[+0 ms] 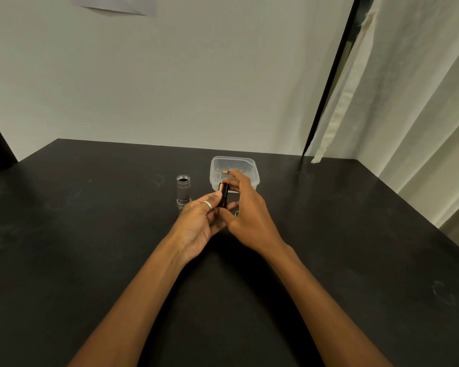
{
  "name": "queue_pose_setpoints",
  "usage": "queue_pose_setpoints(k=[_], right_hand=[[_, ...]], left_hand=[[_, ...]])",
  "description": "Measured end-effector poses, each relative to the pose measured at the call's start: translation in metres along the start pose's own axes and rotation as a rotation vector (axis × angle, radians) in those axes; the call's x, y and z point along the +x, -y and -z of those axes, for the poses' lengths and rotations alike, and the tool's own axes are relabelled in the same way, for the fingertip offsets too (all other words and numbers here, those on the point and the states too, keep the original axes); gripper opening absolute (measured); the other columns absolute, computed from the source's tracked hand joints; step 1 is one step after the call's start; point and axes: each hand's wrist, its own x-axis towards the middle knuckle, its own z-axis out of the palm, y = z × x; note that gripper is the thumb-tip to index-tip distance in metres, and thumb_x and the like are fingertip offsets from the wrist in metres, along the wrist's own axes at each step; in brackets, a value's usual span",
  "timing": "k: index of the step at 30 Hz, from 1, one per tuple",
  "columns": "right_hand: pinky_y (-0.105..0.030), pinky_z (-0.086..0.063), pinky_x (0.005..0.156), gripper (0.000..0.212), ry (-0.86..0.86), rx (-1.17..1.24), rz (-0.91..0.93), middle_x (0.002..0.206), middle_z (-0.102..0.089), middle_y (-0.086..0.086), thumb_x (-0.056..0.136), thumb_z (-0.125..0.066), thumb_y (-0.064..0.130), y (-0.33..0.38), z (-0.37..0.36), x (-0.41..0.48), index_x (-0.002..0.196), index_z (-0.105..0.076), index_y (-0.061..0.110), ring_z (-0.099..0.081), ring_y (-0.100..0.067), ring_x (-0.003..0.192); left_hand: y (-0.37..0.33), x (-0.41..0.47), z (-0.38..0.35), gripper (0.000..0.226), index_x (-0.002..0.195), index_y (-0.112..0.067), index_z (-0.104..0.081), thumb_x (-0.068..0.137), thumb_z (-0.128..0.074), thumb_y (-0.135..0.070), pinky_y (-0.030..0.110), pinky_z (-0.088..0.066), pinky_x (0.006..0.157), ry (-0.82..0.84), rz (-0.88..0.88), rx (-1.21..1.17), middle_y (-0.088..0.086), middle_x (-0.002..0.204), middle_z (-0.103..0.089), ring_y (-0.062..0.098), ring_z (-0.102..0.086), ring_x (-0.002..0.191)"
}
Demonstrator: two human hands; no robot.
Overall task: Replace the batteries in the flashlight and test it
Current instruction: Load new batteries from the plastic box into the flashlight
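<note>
A grey flashlight body (pixel 183 190) stands upright on the black table (pixel 90 234) with its open end up, left of my hands. A dark cylinder with a copper top, a battery or battery holder (pixel 223 194), is held nearly upright between both hands. My left hand (pixel 200 221), a ring on one finger, grips it from the left with the thumb near its top. My right hand (pixel 245 210) touches it from the right with thumb and fingertips. Its lower end is hidden by my fingers.
A clear plastic container (pixel 252 168) sits just behind my right hand, with a copper-topped battery (pixel 225 171) inside. A small metal piece (pixel 236 213) lies on the table under my right hand. A wall rises behind and a curtain (pixel 408 102) hangs at the right.
</note>
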Motion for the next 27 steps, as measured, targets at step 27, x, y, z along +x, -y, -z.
queue_pose_setpoints(k=[27], right_hand=[[-0.015,-0.046,0.085,0.014,-0.226,-0.074,-0.024,0.114,-0.066,0.012,0.098,-0.067,0.022,-0.006,0.019,0.033,0.111,-0.071,0.019,-0.059,-0.002,0.107]], left_hand=[[-0.001,0.001,-0.003,0.027,0.131,-0.012,-0.060,0.107,-0.047,-0.018,0.030,-0.061,0.077,-0.107,0.015,-0.075,0.011,0.110,-0.077,0.019,-0.076,0.099]])
